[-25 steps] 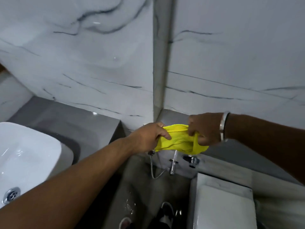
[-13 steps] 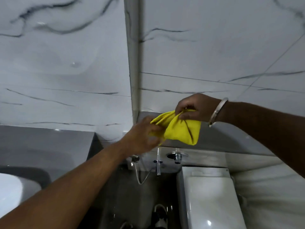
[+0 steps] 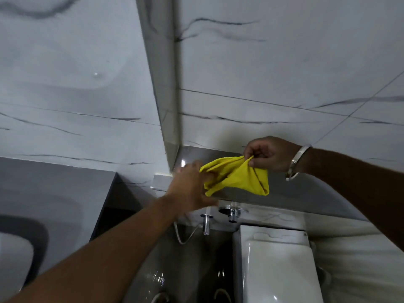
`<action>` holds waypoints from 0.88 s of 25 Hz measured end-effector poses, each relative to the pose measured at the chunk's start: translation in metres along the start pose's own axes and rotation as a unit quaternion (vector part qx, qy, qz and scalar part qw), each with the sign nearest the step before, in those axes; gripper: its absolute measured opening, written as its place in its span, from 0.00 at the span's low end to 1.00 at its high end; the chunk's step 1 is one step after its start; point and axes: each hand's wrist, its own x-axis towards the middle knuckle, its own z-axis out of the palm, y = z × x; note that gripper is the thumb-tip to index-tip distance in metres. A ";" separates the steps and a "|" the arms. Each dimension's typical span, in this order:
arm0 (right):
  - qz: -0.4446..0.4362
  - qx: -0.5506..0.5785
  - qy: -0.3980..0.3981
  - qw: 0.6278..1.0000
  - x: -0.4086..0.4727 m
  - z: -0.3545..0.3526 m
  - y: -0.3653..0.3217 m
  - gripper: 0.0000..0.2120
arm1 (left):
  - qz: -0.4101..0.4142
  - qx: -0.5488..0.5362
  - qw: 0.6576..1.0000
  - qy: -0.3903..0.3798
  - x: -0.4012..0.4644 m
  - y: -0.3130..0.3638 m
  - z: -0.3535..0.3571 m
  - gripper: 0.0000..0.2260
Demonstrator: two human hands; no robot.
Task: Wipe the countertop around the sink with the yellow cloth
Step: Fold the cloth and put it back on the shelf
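Yellow cloth [image 3: 238,179] is bunched and creased, held up in the air between my two hands in front of the grey ledge [image 3: 284,193] at the wall corner, not touching any surface that I can see. It is bright plain yellow, soft looking, folds running from one grip to the other, a loose corner hanging down on the right side.

Far left, low: white sink [image 3: 13,256], only its edge in view, sitting on the grey countertop [image 3: 54,186]. Cloth is well apart from both.

My left hand [image 3: 192,189] comes up from lower left, slightly blurred, fingers closed around the left end of the cloth. Exact finger placement hard to tell because of blur.

Below the hands: two chrome taps [image 3: 231,212] on the wall under the ledge, a thin hose [image 3: 185,237] looping down beside them.

My right hand [image 3: 270,154] comes in from the right, pinching the top right edge of the cloth between thumb and fingertips, other fingers curled. Silver bangle [image 3: 298,161] on that wrist.

Lower right: white toilet tank [image 3: 275,265], just under the ledge. Marble-look tiles [image 3: 284,62] with dark veins fill the wall behind. Wet-looking dark floor [image 3: 157,278] at the bottom.

Both hands clamped on the cloth, near each other, cloth stretched loosely between them.
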 end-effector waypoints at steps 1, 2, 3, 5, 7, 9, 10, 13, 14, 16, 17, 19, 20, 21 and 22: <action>-0.002 0.028 -0.001 1.000 0.001 -0.002 0.004 0.07 | -0.035 0.004 0.999 0.005 0.002 0.013 0.013 0.22; 0.000 0.039 0.000 0.999 0.002 -0.003 0.008 0.07 | -0.068 0.002 0.998 0.019 0.006 0.023 0.022 0.19; 0.003 0.043 0.003 0.999 0.000 -0.005 0.015 0.08 | -0.086 0.005 0.996 0.033 0.012 0.030 0.027 0.14; 0.024 0.027 0.015 0.999 -0.004 -0.009 0.033 0.08 | -0.059 0.008 0.998 0.033 0.024 0.023 0.027 0.11; 0.065 0.005 0.039 0.997 -0.004 -0.003 0.054 0.07 | 0.011 -0.023 0.999 -0.029 0.032 0.002 0.011 0.13; 0.114 -0.003 0.065 0.991 0.009 0.016 0.071 0.05 | 0.035 -0.042 0.992 -0.117 0.042 -0.014 -0.009 0.15; 0.139 -0.010 0.080 0.987 0.022 0.028 0.080 0.04 | 0.023 -0.045 0.987 -0.151 0.049 -0.018 -0.014 0.14; 0.194 -0.052 0.167 0.965 0.058 0.057 0.105 0.05 | -0.025 -0.088 0.982 -0.163 0.072 -0.029 -0.004 0.10; 0.197 -0.084 0.218 0.952 0.065 0.066 0.109 0.07 | -0.037 -0.105 0.987 -0.114 0.077 -0.032 0.005 0.11; 0.172 -0.140 0.295 0.929 0.069 0.085 0.108 0.12 | -0.074 -0.074 0.994 0.006 0.081 -0.038 0.020 0.12; 0.147 -0.174 0.301 0.926 0.067 0.097 0.102 0.15 | -0.097 -0.014 0.994 0.058 0.076 -0.036 0.025 0.14; 0.092 -0.232 0.281 0.927 0.058 0.126 0.093 0.18 | -0.065 0.085 0.987 0.117 0.055 -0.033 0.040 0.12; 0.071 -0.245 0.265 0.930 0.055 0.140 0.097 0.20 | -0.015 0.114 0.988 0.107 0.042 -0.031 0.047 0.11; 0.076 -0.248 0.225 0.939 0.050 0.148 0.098 0.23 | 0.025 0.142 0.987 0.072 0.030 -0.036 0.052 0.11; 0.080 -0.246 0.192 0.947 0.051 0.154 0.104 0.26 | 0.052 0.156 0.985 0.047 0.023 -0.043 0.058 0.14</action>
